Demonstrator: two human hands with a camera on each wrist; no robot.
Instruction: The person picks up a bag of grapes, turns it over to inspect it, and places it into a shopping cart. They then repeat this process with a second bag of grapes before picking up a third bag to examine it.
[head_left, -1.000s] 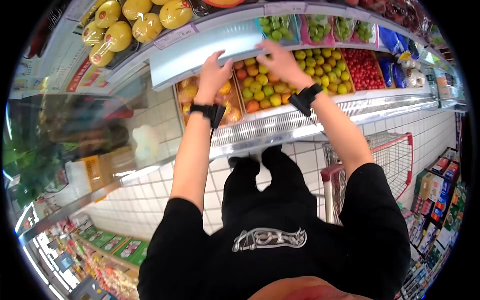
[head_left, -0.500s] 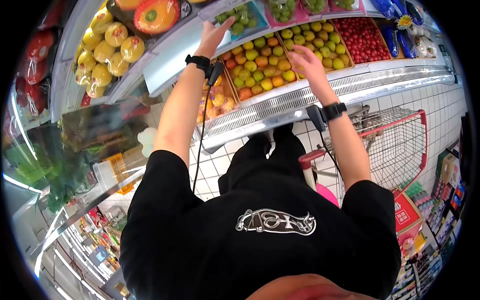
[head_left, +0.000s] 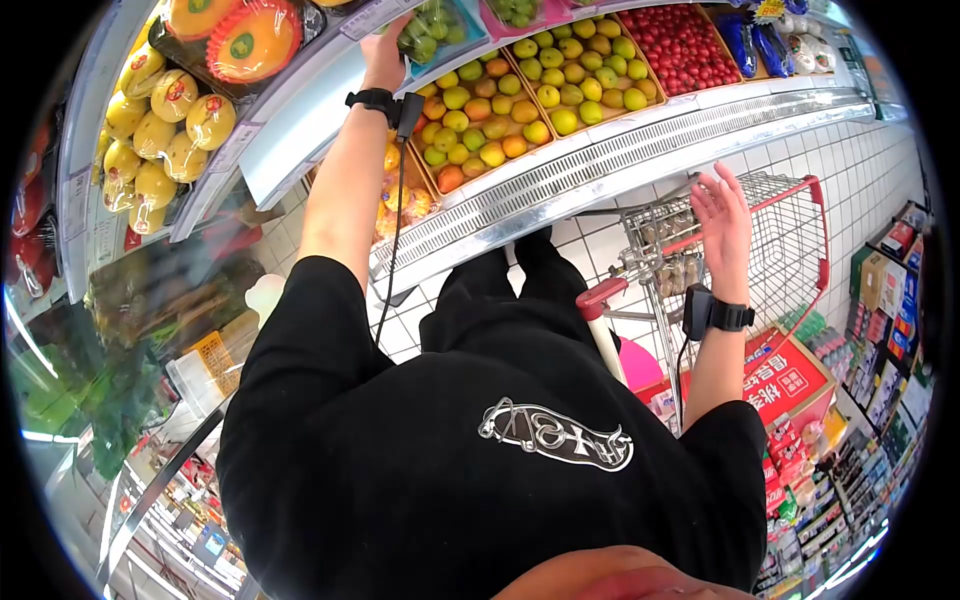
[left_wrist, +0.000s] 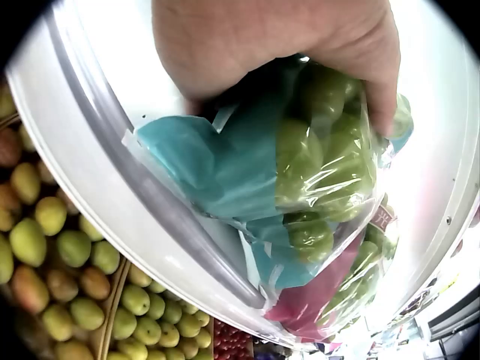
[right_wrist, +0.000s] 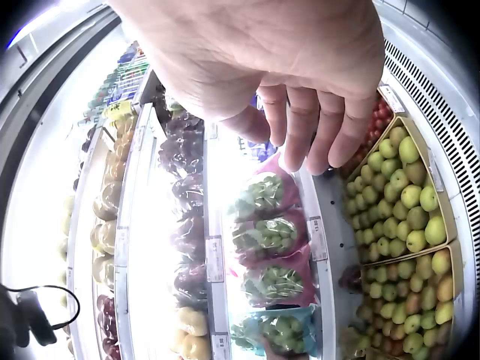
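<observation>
A clear and blue bag of green grapes [head_left: 437, 34] lies on the white shelf at the top, where my left hand [head_left: 382, 62] grips its near side. In the left wrist view my left hand [left_wrist: 281, 41] curls over the top of the grape bag [left_wrist: 217, 171], with fingertips hidden behind the plastic. My right hand [head_left: 725, 222] hangs in the air above the cart, fingers loosely bent and holding nothing. The right wrist view shows my right hand [right_wrist: 277, 64] empty, and the blue grape bag [right_wrist: 289, 330] at the bottom.
Pink grape bags [right_wrist: 274, 236] adjoin the blue one. Crates of green-yellow fruit [head_left: 585, 75] and red fruit [head_left: 680, 50] line the lower level, behind a metal vent edge [head_left: 560, 165]. A shopping cart [head_left: 790, 235] stands at the right; wrapped yellow fruit [head_left: 155, 135] sits left.
My left hand, earlier empty over the shelf, has moved up onto the grape bag and grips it. My right hand has drawn back from the fruit crates, rightward to above the cart.
</observation>
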